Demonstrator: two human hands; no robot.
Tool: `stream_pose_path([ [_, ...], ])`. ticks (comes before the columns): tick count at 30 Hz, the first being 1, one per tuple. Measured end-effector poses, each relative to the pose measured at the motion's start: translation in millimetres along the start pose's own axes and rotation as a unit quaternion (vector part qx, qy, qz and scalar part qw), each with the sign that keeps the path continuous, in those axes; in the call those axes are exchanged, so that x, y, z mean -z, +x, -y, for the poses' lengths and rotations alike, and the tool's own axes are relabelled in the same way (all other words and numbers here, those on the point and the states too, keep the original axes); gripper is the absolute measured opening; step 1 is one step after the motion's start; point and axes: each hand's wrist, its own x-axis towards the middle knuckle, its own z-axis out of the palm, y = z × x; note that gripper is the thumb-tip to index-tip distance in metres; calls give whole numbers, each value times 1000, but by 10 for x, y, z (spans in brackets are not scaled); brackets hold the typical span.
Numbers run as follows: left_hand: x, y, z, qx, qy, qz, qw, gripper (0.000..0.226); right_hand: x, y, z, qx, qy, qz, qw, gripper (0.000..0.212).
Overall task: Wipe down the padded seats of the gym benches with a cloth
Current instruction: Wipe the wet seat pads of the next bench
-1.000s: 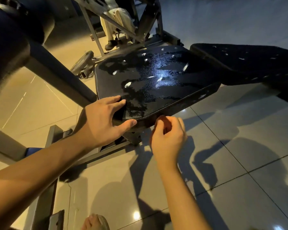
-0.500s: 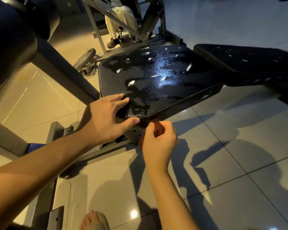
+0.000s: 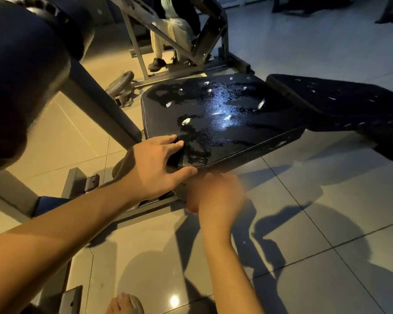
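Observation:
The black padded seat (image 3: 225, 123) is worn, with a cracked shiny surface and small white tears. Its back pad (image 3: 349, 105) stretches away to the right. My left hand (image 3: 154, 166) rests on the seat's near left corner, fingers straight on top and thumb along the front edge. A dark patch lies under the fingers; I cannot tell whether it is a cloth or shadow. My right hand (image 3: 213, 193) is blurred just below the seat's front edge, with fingers curled. Whether it holds anything does not show.
A big dark roller pad (image 3: 21, 64) fills the upper left, on a slanted metal bar (image 3: 95, 103). Behind the seat are a weight plate (image 3: 120, 83) on the floor and a seated person's legs (image 3: 168, 37) in another machine frame. My foot (image 3: 125, 302) stands on glossy tiles.
My right hand has slid left and down under the seat's front edge and is now blurred. My left hand has stayed on the corner. The view has shifted slightly.

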Motion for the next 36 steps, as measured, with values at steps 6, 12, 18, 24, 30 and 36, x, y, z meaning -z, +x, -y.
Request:
stream_pose_path([
  [6,-10,26,3,-11,18,-11,1000,94,57,159,-171,-69,-28,-18,997,16],
  [12,35,99,9,-22,59,1,998,99,35,143,-46,-133,40,-78,987,8],
  [18,279,206,-76,-51,126,14,991,93,-81,-217,319,-292,166,5,942,18],
  [24,448,215,-87,-10,57,50,997,69,417,178,574,-250,105,-128,954,26],
  [30,342,252,-238,-20,90,26,995,76,174,-69,290,-251,107,-34,962,15],
  [36,306,243,-248,19,74,15,997,70,238,192,351,-228,169,-40,958,18],
])
